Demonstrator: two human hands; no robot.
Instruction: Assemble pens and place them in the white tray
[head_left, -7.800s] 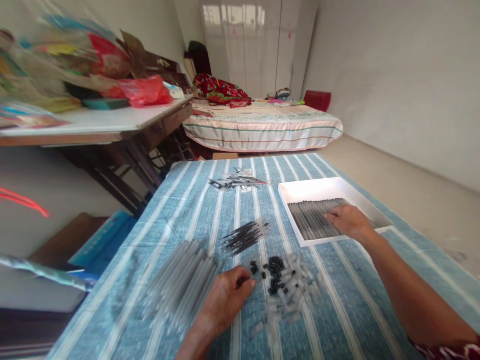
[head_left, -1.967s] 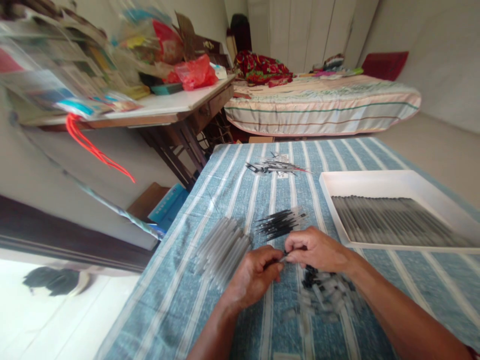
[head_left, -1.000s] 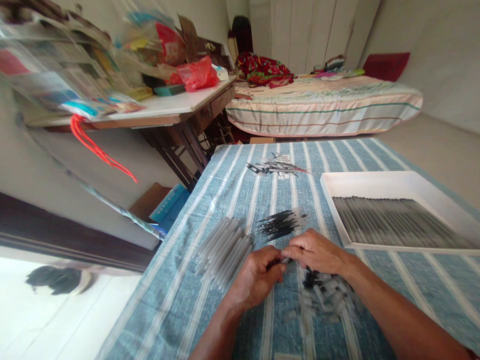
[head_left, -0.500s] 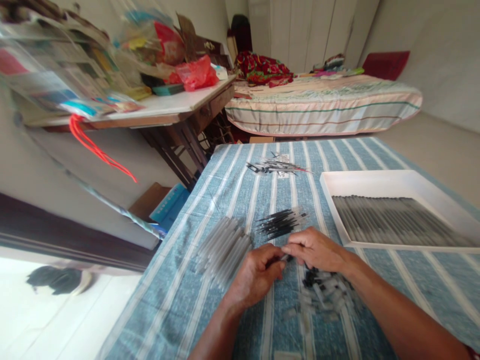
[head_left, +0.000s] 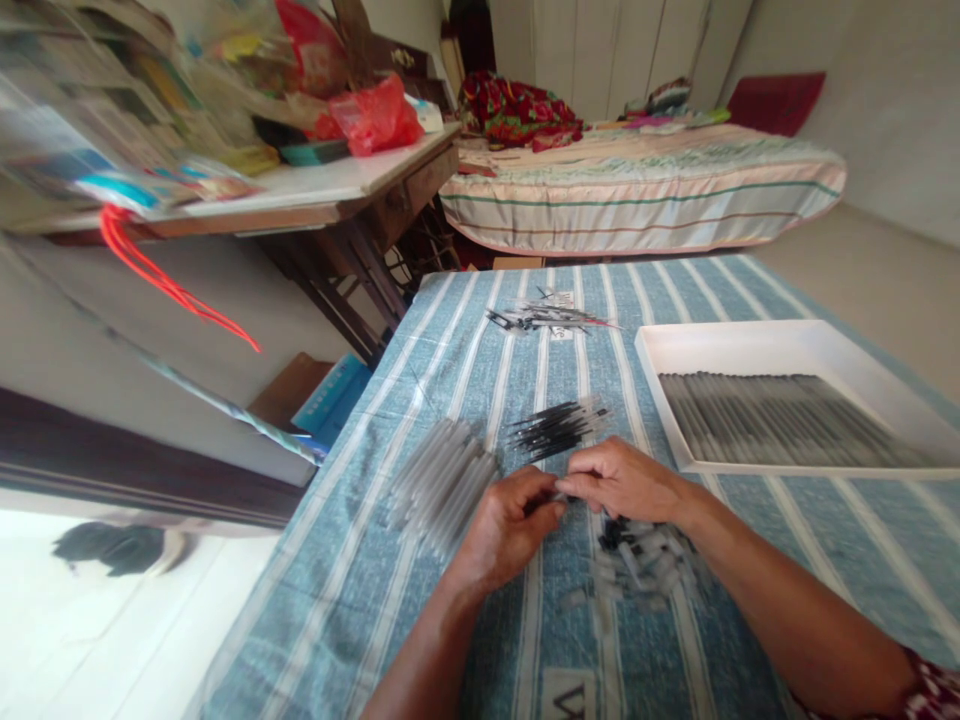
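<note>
My left hand and my right hand meet over the cloth, fingertips pinched together on a small pen part that is mostly hidden between them. Just below my right hand lies a loose heap of short, clear pen caps with small black plugs among them. Left of my left hand is a pile of grey, see-through pen barrels. Beyond my fingers rests a bundle of black pen refills. A white box on the right holds a neat row of grey pens.
A blue striped cloth covers the table. More thin dark pieces lie at its far end. A cluttered side table with a red bag stands left, and a bed is behind.
Earlier my right hand was in the white box and my left was by the caps. Since two seconds ago both hands stay pinched together, shifting slightly. The view has tilted down a little.
</note>
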